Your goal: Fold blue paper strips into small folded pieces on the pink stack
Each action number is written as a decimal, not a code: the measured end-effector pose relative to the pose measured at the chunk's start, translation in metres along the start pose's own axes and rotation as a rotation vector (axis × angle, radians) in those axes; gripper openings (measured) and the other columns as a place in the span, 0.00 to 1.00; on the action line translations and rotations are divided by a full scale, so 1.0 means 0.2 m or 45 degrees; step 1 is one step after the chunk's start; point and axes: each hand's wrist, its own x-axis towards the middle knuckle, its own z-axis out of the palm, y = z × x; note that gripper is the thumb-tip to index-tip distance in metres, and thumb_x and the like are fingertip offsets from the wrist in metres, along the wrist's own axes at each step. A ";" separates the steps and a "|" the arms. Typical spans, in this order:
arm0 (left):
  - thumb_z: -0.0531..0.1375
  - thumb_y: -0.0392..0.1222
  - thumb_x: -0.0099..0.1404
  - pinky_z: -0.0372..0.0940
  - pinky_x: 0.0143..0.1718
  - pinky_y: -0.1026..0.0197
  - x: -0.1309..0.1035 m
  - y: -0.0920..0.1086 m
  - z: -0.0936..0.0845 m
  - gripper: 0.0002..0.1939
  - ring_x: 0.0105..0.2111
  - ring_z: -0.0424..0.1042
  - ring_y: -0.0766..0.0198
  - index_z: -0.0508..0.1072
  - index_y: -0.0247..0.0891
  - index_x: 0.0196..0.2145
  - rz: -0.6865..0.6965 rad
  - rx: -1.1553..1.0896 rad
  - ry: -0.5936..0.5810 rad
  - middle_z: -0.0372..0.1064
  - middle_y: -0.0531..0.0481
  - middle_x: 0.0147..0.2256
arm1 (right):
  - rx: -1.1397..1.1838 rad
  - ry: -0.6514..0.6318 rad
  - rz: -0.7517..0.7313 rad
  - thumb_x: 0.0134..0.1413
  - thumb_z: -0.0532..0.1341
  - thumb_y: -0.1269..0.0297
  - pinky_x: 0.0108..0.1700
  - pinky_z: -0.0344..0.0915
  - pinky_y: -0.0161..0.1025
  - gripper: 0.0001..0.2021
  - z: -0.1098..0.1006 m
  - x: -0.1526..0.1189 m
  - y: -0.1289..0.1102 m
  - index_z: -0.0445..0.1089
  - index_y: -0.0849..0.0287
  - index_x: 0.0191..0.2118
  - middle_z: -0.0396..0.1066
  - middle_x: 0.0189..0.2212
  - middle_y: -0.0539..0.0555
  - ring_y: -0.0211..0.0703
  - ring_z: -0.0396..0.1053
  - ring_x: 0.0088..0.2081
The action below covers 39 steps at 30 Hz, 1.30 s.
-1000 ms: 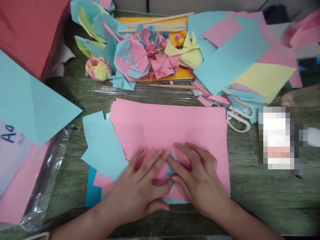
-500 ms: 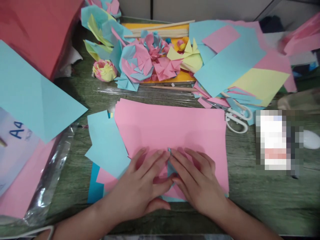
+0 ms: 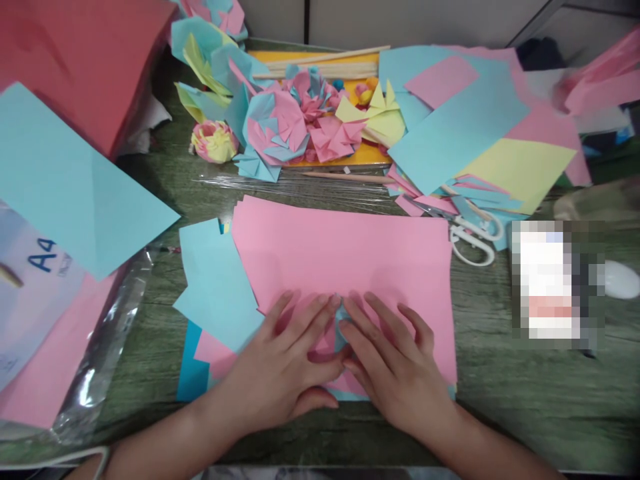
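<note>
The left hand point(image 3: 285, 360) and right hand point(image 3: 400, 367) met over 1 small blue paper point(image 3: 341, 327), fingers loosely parted, bent and touching it; any pinch could not be told. Beneath, bare pink sheets point(image 3: 345, 250) ran to the far edge, scissors point(image 3: 469, 233) just beside 1 corner. The 2 hands hid most of the blue paper; the frame cut off the A4 packet point(image 3: 37, 300).
</note>
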 end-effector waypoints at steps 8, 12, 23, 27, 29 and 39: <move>0.49 0.60 0.56 0.31 0.55 0.41 0.00 0.00 0.00 0.23 0.58 0.41 0.52 0.61 0.50 0.47 0.001 0.014 0.013 0.43 0.46 0.59 | 0.026 0.035 -0.011 0.52 0.55 0.59 0.54 0.43 0.55 0.16 0.01 -0.02 0.00 0.63 0.58 0.46 0.60 0.52 0.53 0.51 0.50 0.56; 0.49 0.60 0.56 0.31 0.55 0.42 0.00 0.00 0.00 0.24 0.58 0.41 0.51 0.62 0.50 0.47 0.020 0.021 0.028 0.43 0.47 0.59 | 0.030 0.043 0.012 0.51 0.55 0.59 0.54 0.44 0.54 0.14 0.01 -0.01 0.00 0.65 0.58 0.43 0.61 0.51 0.53 0.50 0.51 0.56; 0.47 0.61 0.56 0.32 0.54 0.41 0.01 0.00 0.00 0.24 0.58 0.43 0.52 0.61 0.50 0.47 0.019 0.037 -0.008 0.44 0.47 0.59 | 0.039 0.013 0.025 0.52 0.54 0.59 0.54 0.44 0.54 0.10 0.01 -0.01 0.01 0.65 0.58 0.37 0.60 0.52 0.52 0.50 0.50 0.56; 0.48 0.61 0.56 0.33 0.54 0.41 0.01 0.00 0.00 0.24 0.58 0.42 0.52 0.61 0.50 0.47 0.017 0.032 -0.006 0.44 0.46 0.58 | 0.065 0.001 0.033 0.52 0.54 0.59 0.55 0.43 0.54 0.09 0.01 -0.01 0.01 0.65 0.58 0.36 0.60 0.52 0.50 0.50 0.49 0.56; 0.48 0.60 0.56 0.33 0.54 0.40 0.01 0.00 0.00 0.24 0.58 0.42 0.52 0.61 0.51 0.47 0.016 0.024 -0.008 0.44 0.46 0.58 | 0.067 -0.002 0.033 0.52 0.54 0.59 0.55 0.43 0.54 0.09 0.01 -0.01 0.01 0.65 0.58 0.35 0.60 0.52 0.50 0.50 0.49 0.56; 0.47 0.60 0.57 0.32 0.55 0.40 0.00 -0.01 -0.01 0.25 0.57 0.44 0.52 0.60 0.50 0.49 0.019 0.067 0.005 0.45 0.47 0.58 | 0.018 -0.006 0.049 0.52 0.54 0.58 0.54 0.44 0.54 0.10 0.01 -0.01 0.02 0.66 0.58 0.35 0.61 0.51 0.51 0.50 0.51 0.55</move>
